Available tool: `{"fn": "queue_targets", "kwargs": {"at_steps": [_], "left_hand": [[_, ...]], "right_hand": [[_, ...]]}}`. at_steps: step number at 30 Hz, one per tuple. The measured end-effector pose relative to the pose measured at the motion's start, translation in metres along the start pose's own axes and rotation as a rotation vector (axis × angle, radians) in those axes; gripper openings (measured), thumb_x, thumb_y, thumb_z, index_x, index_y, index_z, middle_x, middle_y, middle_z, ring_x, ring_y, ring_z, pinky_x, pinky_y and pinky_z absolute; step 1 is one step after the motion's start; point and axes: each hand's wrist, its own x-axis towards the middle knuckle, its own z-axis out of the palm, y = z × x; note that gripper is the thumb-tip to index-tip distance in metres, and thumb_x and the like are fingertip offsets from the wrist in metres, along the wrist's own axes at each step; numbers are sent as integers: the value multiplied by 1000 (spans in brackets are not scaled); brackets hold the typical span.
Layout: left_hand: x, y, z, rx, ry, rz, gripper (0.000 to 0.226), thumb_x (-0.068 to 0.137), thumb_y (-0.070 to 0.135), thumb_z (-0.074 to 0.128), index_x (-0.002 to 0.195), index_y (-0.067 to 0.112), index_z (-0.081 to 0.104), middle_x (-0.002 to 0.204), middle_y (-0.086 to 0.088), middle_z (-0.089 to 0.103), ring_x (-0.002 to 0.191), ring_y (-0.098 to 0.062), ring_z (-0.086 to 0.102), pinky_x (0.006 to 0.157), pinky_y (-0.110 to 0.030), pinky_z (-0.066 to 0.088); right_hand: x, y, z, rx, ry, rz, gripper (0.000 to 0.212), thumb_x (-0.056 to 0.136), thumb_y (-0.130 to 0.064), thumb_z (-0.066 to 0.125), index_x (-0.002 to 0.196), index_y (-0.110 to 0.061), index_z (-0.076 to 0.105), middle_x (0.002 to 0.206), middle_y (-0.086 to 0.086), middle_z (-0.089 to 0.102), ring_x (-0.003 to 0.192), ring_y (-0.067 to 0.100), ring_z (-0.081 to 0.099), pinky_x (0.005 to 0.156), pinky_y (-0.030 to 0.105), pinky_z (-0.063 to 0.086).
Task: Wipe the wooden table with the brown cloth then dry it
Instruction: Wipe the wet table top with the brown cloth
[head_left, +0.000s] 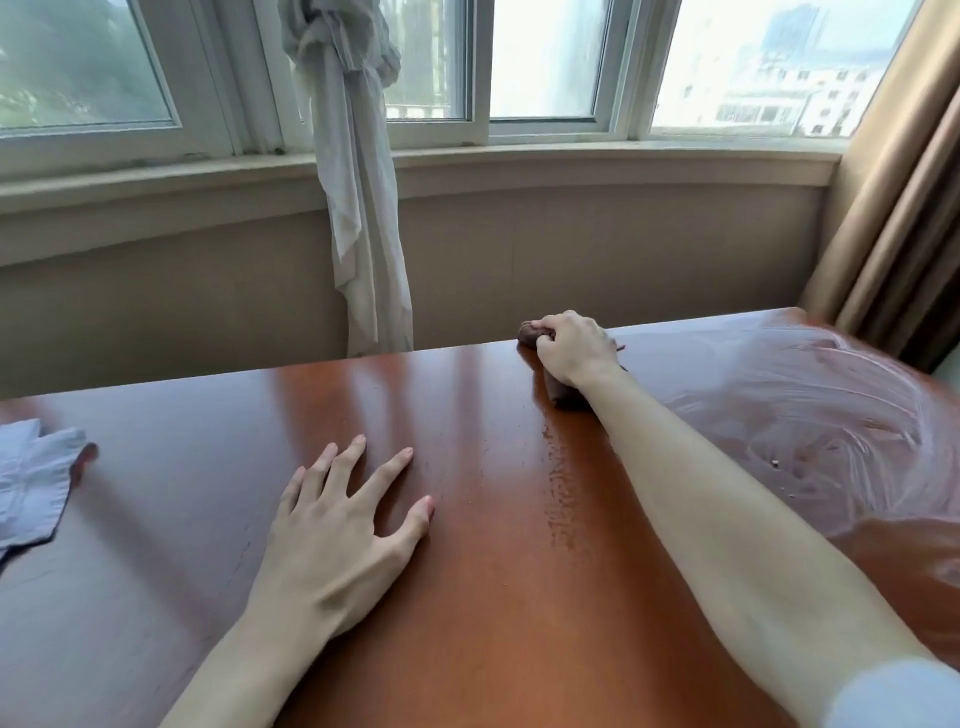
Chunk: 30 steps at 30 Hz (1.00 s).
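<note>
The glossy reddish wooden table (467, 519) fills the lower half of the head view. At its far edge my right hand (571, 348) grips the bunched brown cloth (563, 395), which pokes out in front of the fingers and under the wrist. Wet curved wipe streaks (810, 415) cover the table's right part, and a line of droplets (561, 493) runs down the middle. My left hand (343, 525) lies flat on the table with fingers spread, holding nothing.
A pale blue-grey cloth (31, 483) lies on the table's left edge. Behind the table stand a beige wall and window sill (467, 161), a knotted white curtain (358, 182) hanging down, and a tan curtain (893, 208) at the right.
</note>
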Motion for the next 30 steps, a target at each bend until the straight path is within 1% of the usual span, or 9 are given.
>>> {"fn": "queue_targets", "kwargs": {"at_steps": [5,8,11,14,16,19,22,27,30], "left_hand": [[1,4,-4,11,-61,-11,75,83,85,15,152,57,21,168,8,11,155,-15,2,126,-39,2],[2,12,-13,82,-123,-4,69,92,76,22,156,50,20,169,0,11,156,-22,5,126,-44,6],[-2,26,-27,210,-103,56,65,98,69,21,157,44,21,168,-6,12,154,-28,9,125,-48,10],[-18,41,-36,140,-77,100,70,93,76,20,155,45,27,165,-9,24,152,-28,19,123,-48,17],[-28,48,-39,60,-104,89,73,90,80,18,154,46,30,164,-8,28,151,-28,21,122,-48,20],[-41,48,-32,44,-136,74,75,87,83,20,154,49,27,166,-7,23,153,-28,16,123,-50,17],[-45,43,-19,35,-122,61,76,86,84,22,154,51,23,168,-4,15,155,-26,7,125,-49,7],[-44,34,-1,-14,-7,59,79,80,89,16,152,56,22,168,4,14,155,-19,2,126,-43,0],[-42,31,7,-7,44,55,80,78,91,12,150,59,20,167,9,14,154,-15,1,126,-41,1]], "right_hand": [[-64,-1,-10,0,-26,-58,45,94,-25,45,133,-36,64,138,-2,57,128,29,50,101,47,41],[-138,-1,-26,-6,-64,-138,46,93,-27,48,134,-39,63,144,-10,54,132,24,48,104,44,39],[-219,0,-42,23,-51,-209,47,91,-30,49,135,-40,63,146,-15,53,136,17,44,107,40,39],[-288,3,-51,6,-62,-247,50,90,-35,47,137,-45,59,152,-17,47,144,11,36,112,41,38],[-309,4,-55,11,-61,-250,50,90,-36,47,138,-48,57,154,-20,44,145,8,34,113,40,37],[-300,2,-60,46,-95,-232,48,90,-34,50,134,-50,59,150,-25,46,142,3,36,113,38,34],[-252,-2,-54,58,-82,-221,45,91,-31,51,132,-46,62,145,-25,51,136,7,44,108,36,34],[-132,-8,-29,26,-49,-123,45,92,-28,48,131,-42,64,137,-7,59,126,27,52,103,48,44],[-66,-6,-13,34,-41,-69,46,91,-27,48,131,-43,64,135,-2,59,126,30,52,100,45,43]]}}
